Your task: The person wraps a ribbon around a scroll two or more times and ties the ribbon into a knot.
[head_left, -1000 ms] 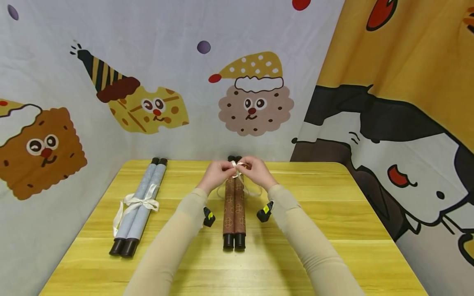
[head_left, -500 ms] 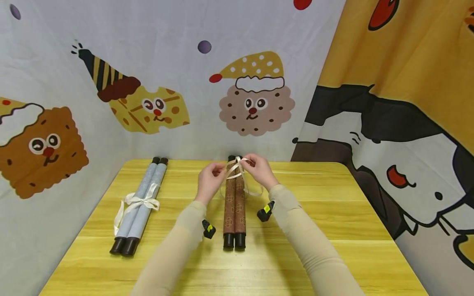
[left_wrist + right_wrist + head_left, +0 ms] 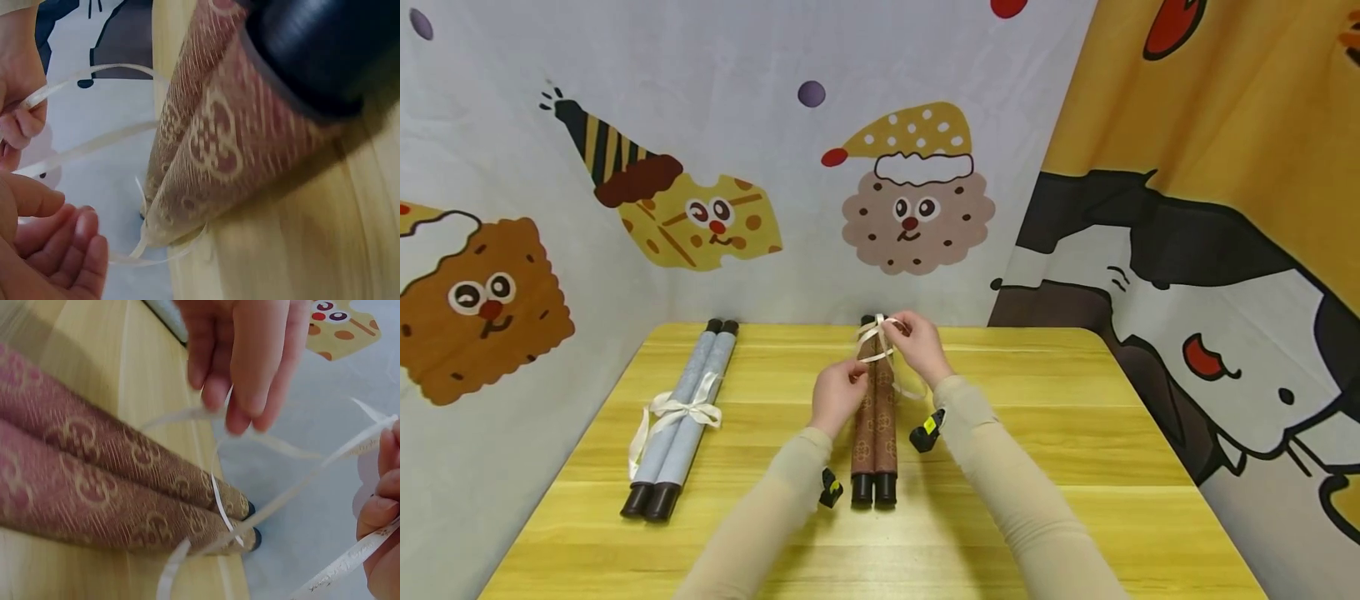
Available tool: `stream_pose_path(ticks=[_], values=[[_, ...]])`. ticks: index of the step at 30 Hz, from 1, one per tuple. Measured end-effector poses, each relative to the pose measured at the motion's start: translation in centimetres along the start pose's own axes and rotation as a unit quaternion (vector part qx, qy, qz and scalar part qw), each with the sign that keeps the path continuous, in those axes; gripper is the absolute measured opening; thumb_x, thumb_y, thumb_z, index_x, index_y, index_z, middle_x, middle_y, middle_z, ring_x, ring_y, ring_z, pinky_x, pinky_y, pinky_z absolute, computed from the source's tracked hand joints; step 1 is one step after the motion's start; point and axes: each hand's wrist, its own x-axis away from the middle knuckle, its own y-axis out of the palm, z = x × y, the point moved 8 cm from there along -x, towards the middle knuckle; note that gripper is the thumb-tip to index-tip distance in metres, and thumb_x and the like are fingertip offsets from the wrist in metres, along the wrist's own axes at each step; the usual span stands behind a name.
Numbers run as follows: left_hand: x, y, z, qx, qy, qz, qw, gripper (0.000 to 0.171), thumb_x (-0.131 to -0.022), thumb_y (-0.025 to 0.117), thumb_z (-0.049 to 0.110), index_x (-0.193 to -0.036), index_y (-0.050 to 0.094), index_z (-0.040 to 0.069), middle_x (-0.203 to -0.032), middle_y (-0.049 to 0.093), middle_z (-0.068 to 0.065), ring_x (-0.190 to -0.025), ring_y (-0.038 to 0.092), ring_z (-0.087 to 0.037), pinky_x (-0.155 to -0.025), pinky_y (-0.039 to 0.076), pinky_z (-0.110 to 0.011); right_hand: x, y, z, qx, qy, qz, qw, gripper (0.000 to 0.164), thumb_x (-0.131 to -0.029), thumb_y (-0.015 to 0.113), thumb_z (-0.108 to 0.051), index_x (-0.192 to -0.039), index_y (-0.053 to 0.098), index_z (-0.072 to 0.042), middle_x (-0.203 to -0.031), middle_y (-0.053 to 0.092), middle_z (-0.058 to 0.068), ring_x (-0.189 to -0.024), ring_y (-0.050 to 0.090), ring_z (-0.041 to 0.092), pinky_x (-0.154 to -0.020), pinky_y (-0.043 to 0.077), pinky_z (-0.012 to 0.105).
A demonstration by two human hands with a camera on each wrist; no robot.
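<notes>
A brown patterned scroll [image 3: 875, 425], rolled onto two dark-ended rods, lies lengthwise on the table. Thin cream ribbon [image 3: 880, 357] loops loosely over its far end. My right hand [image 3: 917, 346] pinches the ribbon there; in the right wrist view a printed ribbon strand [image 3: 337, 565] runs from its fingers. My left hand [image 3: 837, 396] hovers at the scroll's left side, nearer to me. The left wrist view shows its thumb [image 3: 37, 195] apart from its loosely bent fingers [image 3: 65, 250], with a strand of ribbon [image 3: 94, 145] passing behind.
To the left lies a light blue scroll [image 3: 677, 450] tied with a white ribbon bow [image 3: 685, 410]. The wooden table [image 3: 1022, 517] ends at a white curtain [image 3: 760, 292] with cartoon prints. Each wrist carries a small black camera [image 3: 928, 431].
My left hand has come away from the ribbon, first leftward, then back toward me along the scroll. My right hand stays near the far end with its ribbon. The ribbon loops have spread looser.
</notes>
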Motion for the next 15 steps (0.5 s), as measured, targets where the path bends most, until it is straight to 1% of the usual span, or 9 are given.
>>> stream_pose_path(ticks=[3,5,8,12,15], values=[[0.1,0.3,-0.2,-0.001,-0.015,0.002,0.9999,0.02,-0.089,0.067,0.007,-0.106,0.074,0.0,-0.095,0.073,-0.012,-0.085,0.068,-0.028,-0.076,0.054,-0.043,0.0,0.3,0.1,-0.012,0.012,0.016,1.0,0.018,-0.097,0.065,-0.018,-0.091,0.065,-0.001,-0.084,0.06,0.007,-0.079,0.052,0.02,-0.073,0.044,0.032],[0.2,0.6,-0.2,-0.004,-0.021,0.001,0.9998,0.021,-0.089,0.067,0.007,-0.107,0.074,-0.001,-0.093,0.073,-0.012,-0.085,0.067,-0.028,-0.076,0.054,-0.043,0.1,0.6,0.3,-0.02,0.027,0.021,0.999,0.02,-0.097,0.065,-0.019,-0.085,0.063,-0.003,-0.079,0.056,0.005,-0.075,0.049,0.019,-0.07,0.041,0.031],[0.3,0.9,0.1,-0.009,-0.015,-0.001,0.9998,0.024,-0.09,0.067,0.007,-0.112,0.072,-0.002,-0.092,0.072,-0.012,-0.085,0.067,-0.029,-0.076,0.053,-0.044,0.3,1.0,0.4,-0.03,0.056,0.018,0.998,0.026,-0.096,0.064,-0.021,-0.075,0.057,-0.007,-0.069,0.048,0.001,-0.065,0.043,0.015,-0.062,0.037,0.029],[0.3,1.0,0.5,-0.007,-0.006,-0.001,1.0,0.029,-0.091,0.066,0.006,-0.119,0.068,-0.003,-0.091,0.07,-0.012,-0.083,0.065,-0.029,-0.073,0.053,-0.044,0.5,1.5,0.7,-0.067,0.109,-0.008,0.992,0.035,-0.095,0.062,-0.021,-0.065,0.047,-0.012,-0.056,0.036,-0.004,-0.05,0.033,0.011,-0.051,0.031,0.027],[0.3,1.0,0.6,-0.001,-0.009,0.003,1.0,0.032,-0.092,0.066,0.006,-0.123,0.066,-0.003,-0.086,0.067,-0.011,-0.074,0.061,-0.025,-0.066,0.05,-0.041,0.7,1.9,1.2,-0.094,0.149,-0.04,0.983,0.036,-0.096,0.06,-0.02,-0.064,0.047,-0.012,-0.051,0.031,-0.004,-0.045,0.028,0.011,-0.049,0.029,0.029]])
